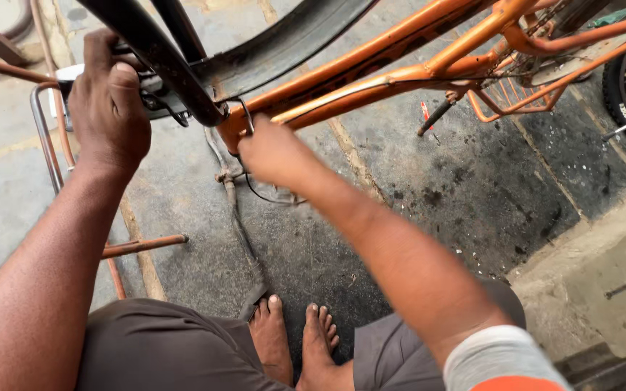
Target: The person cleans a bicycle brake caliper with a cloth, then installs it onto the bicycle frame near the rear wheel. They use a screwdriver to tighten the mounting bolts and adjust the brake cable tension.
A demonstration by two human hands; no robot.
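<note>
We steady the orange bicycle frame [400, 65], which runs off to the right from our right hand [273, 153], blurred, its grip unclear. Our left hand [110, 101] is clenched on a black mudguard stay [157, 54]; the thin wire hook [244, 116] between both hands could snag a finger.

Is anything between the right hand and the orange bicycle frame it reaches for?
Nothing visible. The right hand is already against the orange bicycle frame by a thin wire hook. The hand is blurred, so its grip cannot be made out.
</note>
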